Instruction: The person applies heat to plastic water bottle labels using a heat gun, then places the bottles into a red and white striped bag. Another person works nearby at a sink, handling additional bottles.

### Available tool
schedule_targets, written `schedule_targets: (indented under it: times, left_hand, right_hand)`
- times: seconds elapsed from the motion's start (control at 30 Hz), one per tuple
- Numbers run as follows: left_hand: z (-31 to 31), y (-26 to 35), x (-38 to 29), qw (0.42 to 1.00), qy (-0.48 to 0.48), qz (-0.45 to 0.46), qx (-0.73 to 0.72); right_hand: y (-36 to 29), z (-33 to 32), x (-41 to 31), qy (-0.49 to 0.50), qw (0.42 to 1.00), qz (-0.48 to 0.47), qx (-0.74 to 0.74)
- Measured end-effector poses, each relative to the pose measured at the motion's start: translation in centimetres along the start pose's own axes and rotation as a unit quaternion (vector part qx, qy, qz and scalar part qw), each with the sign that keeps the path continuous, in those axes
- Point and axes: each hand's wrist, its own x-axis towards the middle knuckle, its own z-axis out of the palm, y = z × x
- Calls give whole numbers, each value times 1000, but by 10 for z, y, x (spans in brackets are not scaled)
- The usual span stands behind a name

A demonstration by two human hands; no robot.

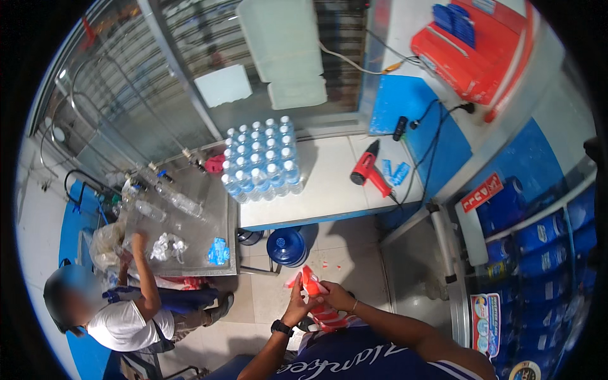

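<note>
Both my hands hold a red and white plastic bag (327, 317) in front of my body. My left hand (300, 302), with a black watch at its wrist, pinches the bag's upper part from the left. On the other side my right hand (336, 297) grips the bag near its gathered top. Beyond them, a block of capped clear water bottles (263, 164) stands on the white counter (327, 190). A red heat gun (371, 172) lies on the counter to the right, beside small blue labels (398, 173).
A co-worker (128, 323) stands at left with arms over a metal sink counter (190, 228), which holds empty bottles, white caps and blue labels (219, 251). A blue water jug (286, 247) stands on the floor below the white counter. Cables hang at right, near racked blue jugs (544, 261).
</note>
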Motion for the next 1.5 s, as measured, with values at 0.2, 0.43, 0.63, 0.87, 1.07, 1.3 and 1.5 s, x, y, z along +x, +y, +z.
schedule_targets:
  times: [0.2, 0.43, 0.63, 0.87, 1.07, 1.3, 1.5]
  left_hand:
    - [46, 2, -5, 968, 63, -66, -235]
    - [60, 15, -9, 889, 30, -89, -448]
    - [44, 16, 1, 882, -12, -167, -440]
    - [21, 25, 79, 914, -16, -213, -346]
    - [0, 44, 168, 934, -57, -179, -305]
    - [-7, 56, 237, 939, -119, -160, -280]
    - [6, 88, 272, 947, -114, -142, -263]
  right_hand:
    - [-16, -58, 1, -43, 999, -1, -14]
    - [-30, -154, 49, -290, 956, 38, 28]
    - [-37, -265, 177, 271, 836, -157, -451]
    - [-36, -354, 239, 339, 806, -7, -485]
    - [-26, -358, 251, 367, 791, 9, -489]
    - [-9, -395, 224, 453, 762, 69, -457]
    - [-7, -423, 223, 469, 724, 90, -498]
